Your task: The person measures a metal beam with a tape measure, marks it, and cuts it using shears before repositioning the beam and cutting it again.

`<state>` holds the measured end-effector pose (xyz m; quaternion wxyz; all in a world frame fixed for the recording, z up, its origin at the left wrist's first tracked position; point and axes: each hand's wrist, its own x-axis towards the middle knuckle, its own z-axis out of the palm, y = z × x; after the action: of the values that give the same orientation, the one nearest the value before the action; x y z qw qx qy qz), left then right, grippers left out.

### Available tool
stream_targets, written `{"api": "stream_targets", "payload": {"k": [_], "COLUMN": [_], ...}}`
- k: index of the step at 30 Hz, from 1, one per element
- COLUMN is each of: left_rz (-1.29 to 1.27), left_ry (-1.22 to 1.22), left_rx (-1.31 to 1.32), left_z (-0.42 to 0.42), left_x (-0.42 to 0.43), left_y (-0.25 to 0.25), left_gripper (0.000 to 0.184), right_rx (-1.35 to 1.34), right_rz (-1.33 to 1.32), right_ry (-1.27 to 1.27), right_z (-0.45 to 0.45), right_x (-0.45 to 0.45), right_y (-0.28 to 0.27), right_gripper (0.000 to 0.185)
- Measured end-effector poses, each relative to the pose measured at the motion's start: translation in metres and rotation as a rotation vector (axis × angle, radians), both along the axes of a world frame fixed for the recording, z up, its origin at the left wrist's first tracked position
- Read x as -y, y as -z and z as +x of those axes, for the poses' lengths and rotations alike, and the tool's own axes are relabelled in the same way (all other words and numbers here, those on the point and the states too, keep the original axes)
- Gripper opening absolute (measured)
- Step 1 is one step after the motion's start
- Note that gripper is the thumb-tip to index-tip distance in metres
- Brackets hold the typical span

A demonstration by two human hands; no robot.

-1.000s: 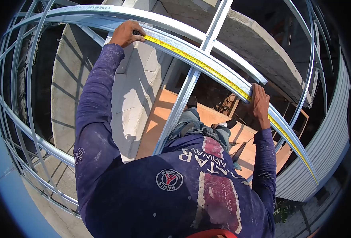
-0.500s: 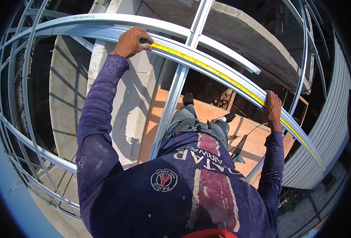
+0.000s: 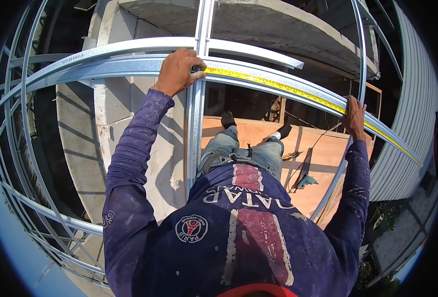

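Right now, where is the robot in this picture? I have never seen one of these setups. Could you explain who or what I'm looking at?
There is no robot here: these are a person's bare hands, seen by a camera worn on that person's head. It looks forward and down, so the chest and legs show too.

The left hand holds the small dark case of a tape measure. Its yellow blade runs along a long metal rail. Farther along, the right hand grips the rail and blade together, and the blade continues past it.

Below is a wooden board, with what looks like a power drill lying on it.
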<state>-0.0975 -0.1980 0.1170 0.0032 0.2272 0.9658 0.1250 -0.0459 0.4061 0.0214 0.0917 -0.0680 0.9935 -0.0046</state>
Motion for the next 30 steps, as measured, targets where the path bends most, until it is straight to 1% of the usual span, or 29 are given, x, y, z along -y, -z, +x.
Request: {"api": "stream_targets", "payload": {"k": [1, 3, 4, 5, 7, 9, 10, 11, 12, 13, 14, 16, 17, 19, 21, 23, 24, 25, 26, 27, 28, 30], "left_rz": [-0.004, -0.006, -0.036, -0.067, -0.106, -0.153, -0.147, -0.152, -0.163, -0.173, -0.178, -0.129, -0.131, -0.118, -0.133, -0.138, -0.14, -0.066, -0.046, 0.03, 0.015, -0.003], "left_ry": [0.018, 0.059, 0.071, 0.081, 0.131, 0.186, 0.227, 0.233, 0.246, 0.258, 0.259, 0.107, 0.104, -0.015, -0.033, -0.038, -0.036, -0.005, -0.013, 0.006, -0.078, -0.12], "left_rx": [0.001, 0.011, 0.004, -0.001, -0.042, -0.101, -0.128, -0.125, -0.156, -0.187, -0.187, -0.043, -0.046, -0.055, -0.045, -0.038, -0.054, -0.045, -0.031, -0.045, 0.068, 0.078], "left_z": [-0.002, -0.003, -0.002, -0.003, -0.006, -0.006, -0.007, -0.009, -0.008, -0.008, -0.008, -0.005, -0.005, -0.001, 0.0, -0.001, 0.0, 0.001, 0.002, 0.002, 0.002, 0.004], "left_x": [-0.009, -0.026, -0.034, -0.041, -0.045, -0.048, -0.042, -0.042, -0.042, -0.042, -0.044, -0.051, -0.055, -0.061, -0.063, -0.067, -0.068, -0.066, -0.066, -0.063, -0.065, -0.068], "left_y": [0.001, 0.001, 0.001, 0.002, 0.008, 0.008, 0.014, 0.015, 0.016, 0.014, 0.013, 0.01, 0.01, 0.01, 0.007, 0.007, 0.006, 0.006, 0.007, 0.012, 0.009, 0.01], "left_gripper": [0.024, 0.023, 0.022, 0.022, 0.022, 0.023, 0.026, 0.026, 0.025, 0.024, 0.024, 0.021, 0.021, 0.016, 0.016, 0.017, 0.016, 0.014, 0.012, 0.012, 0.012, 0.013], "right_rx": [0.038, -0.016, -0.016, -0.013, -0.014, 0.004, 0.011, 0.019, 0.042, 0.046, 0.043, 0.014, 0.011, -0.018, -0.018, -0.033, -0.084, -0.087, -0.102, -0.116, -0.148, -0.134], "right_rz": [0.024, 0.05, 0.07, 0.069, 0.12, 0.124, 0.136, 0.147, 0.185, 0.179, 0.174, 0.155, 0.153, 0.152, 0.119, 0.081, 0.054, 0.07, 0.072, 0.082, 0.058, 0.046], "right_ry": [0.045, 0.067, 0.102, 0.115, 0.13, 0.145, 0.162, 0.177, 0.184, 0.185, 0.21, 0.213, 0.211, 0.238, 0.242, 0.261, 0.285, 0.28, 0.299, 0.318, 0.352, 0.402], "right_z": [0.0, 0.002, 0.003, 0.003, 0.0, -0.003, -0.006, -0.009, -0.009, -0.008, -0.009, -0.011, -0.013, -0.014, -0.015, -0.018, -0.015, -0.011, -0.009, -0.009, -0.009, -0.01], "right_x": [-0.01, -0.03, -0.032, -0.034, -0.035, -0.039, -0.036, -0.025, -0.015, -0.01, -0.007, -0.007, -0.008, -0.007, -0.004, -0.013, -0.008, 0.004, 0.007, 0.008, 0.01, 0.018], "right_y": [0.003, 0.015, 0.013, 0.013, 0.011, 0.017, 0.017, 0.011, 0.001, 0.001, 0.001, 0.007, 0.013, 0.019, 0.022, 0.046, 0.051, 0.038, 0.039, 0.047, 0.054, 0.062], "right_gripper": [0.091, 0.094, 0.098, 0.098, 0.088, 0.087, 0.087, 0.086, 0.08, 0.08, 0.075, 0.064, 0.064, 0.062, 0.06, 0.061, 0.058, 0.051, 0.043, 0.038, 0.036, 0.032]}}
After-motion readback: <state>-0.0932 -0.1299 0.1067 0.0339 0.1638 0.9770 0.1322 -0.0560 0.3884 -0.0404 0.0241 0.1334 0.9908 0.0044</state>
